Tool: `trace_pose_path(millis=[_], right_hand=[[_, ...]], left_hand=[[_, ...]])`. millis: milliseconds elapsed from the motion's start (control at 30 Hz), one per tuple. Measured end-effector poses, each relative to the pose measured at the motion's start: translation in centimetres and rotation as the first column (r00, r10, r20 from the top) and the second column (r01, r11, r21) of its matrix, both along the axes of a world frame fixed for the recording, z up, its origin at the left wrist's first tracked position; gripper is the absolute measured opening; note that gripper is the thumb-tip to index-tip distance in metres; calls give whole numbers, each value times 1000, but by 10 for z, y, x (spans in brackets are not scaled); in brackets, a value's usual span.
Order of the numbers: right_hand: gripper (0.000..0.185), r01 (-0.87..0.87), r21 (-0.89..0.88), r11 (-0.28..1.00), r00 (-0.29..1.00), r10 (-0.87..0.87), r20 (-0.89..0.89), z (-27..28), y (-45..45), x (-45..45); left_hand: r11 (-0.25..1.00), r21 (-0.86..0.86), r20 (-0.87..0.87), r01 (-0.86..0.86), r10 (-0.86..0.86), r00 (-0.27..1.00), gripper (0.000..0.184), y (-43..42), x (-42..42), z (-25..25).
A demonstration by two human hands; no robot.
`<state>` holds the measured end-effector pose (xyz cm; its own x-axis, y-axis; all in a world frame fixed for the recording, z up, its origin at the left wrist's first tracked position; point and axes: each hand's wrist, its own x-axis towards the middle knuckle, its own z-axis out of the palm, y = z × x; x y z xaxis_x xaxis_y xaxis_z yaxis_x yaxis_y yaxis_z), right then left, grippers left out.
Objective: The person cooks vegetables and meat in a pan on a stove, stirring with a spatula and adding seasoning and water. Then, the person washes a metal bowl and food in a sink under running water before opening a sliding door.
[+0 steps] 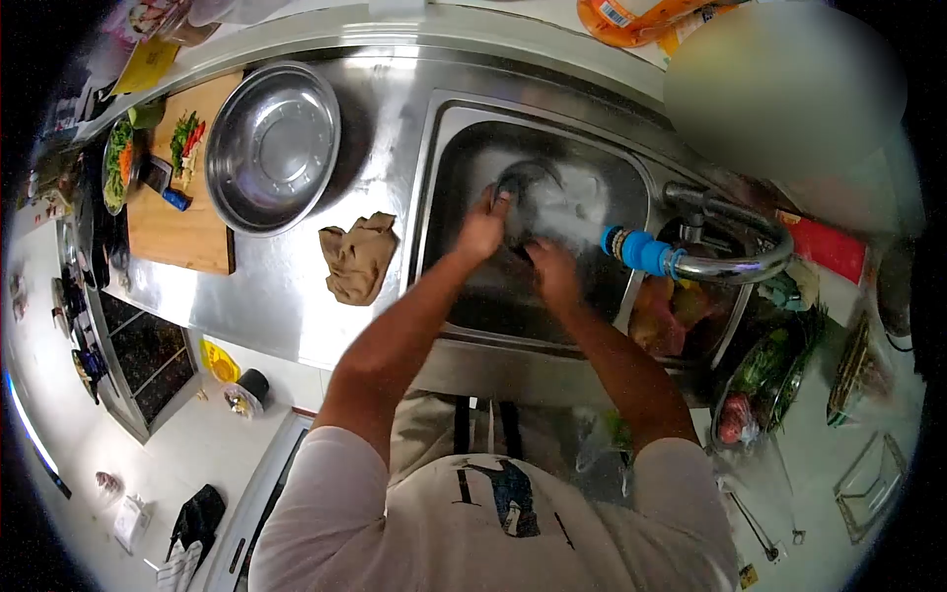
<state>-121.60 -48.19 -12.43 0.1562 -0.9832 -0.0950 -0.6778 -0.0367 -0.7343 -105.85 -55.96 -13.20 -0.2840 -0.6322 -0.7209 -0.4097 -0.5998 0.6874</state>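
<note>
Over the sink [473, 286], my left hand [482, 229] has its fingers wrapped on the rim of a dark, rounded item [528, 202], blurred and perhaps a bowl or lid. My right hand [554, 271] is at the item's lower right side, its fingers curled and partly blurred; what they hold is hidden. Water streams leftward from the blue tap nozzle [641, 251] toward the item and splashes in the basin. A crumpled brown cloth [358, 259] lies on the steel counter left of the sink.
Left are a large steel bowl [274, 148] and a wooden board [178, 232] with a blue-handled knife [168, 187] and cut vegetables. The curved faucet [735, 264] arches over the right side. Bagged vegetables [764, 380] lie at the right; orange packages [621, 20] stand behind.
</note>
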Motion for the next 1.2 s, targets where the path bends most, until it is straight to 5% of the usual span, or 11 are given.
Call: trace_pose_path(millis=[67, 233, 300, 367, 400, 567, 667, 800, 933, 1067, 1200], right_hand=[[23, -57, 101, 993, 998, 54, 36, 8, -6, 13], [24, 88, 128, 988, 996, -87, -13, -48, 22, 4], [22, 123, 552, 825, 813, -403, 421, -58, 21, -6], [20, -126, 39, 991, 992, 125, 33, 19, -10, 23], [30, 73, 44, 996, 994, -77, 80, 24, 3, 37], [45, -406, 7, 914, 913, 406, -30, -1, -3, -29], [46, -318, 489, 812, 948, 260, 186, 42, -48, -31], [44, 209, 364, 908, 978, -191, -86, 9, -47, 10], [39, -131, 2, 991, 954, 127, -271, -5, -16, -1], [39, 278, 83, 957, 957, -269, -106, -22, -35, 20], [34, 49, 63, 997, 999, -49, 0, -12, -24, 38]], left_hand=[[863, -335, 67, -378, 421, 904, 81, 36, -30, -9], [995, -14, -181, -104, 99, 978, 71, -5, 14, 9], [935, -214, -72, -282, 272, 959, 69, 19, -5, 2], [816, -395, 50, -421, 477, 878, 65, 36, -25, 6], [826, -368, 104, -426, 492, 864, 62, 41, -31, 12], [949, -152, -195, -277, 246, 949, 61, 14, 9, 8], [932, -261, -79, -250, 238, 968, 55, 31, 11, -15], [900, -322, -72, -295, 287, 955, 58, 29, -2, 17], [910, -239, -38, -338, 340, 940, 59, 24, 4, 15], [937, -269, 57, -224, 247, 967, 57, 37, -2, 8], [880, -127, -236, -458, 422, 875, 54, 22, 11, 10]])
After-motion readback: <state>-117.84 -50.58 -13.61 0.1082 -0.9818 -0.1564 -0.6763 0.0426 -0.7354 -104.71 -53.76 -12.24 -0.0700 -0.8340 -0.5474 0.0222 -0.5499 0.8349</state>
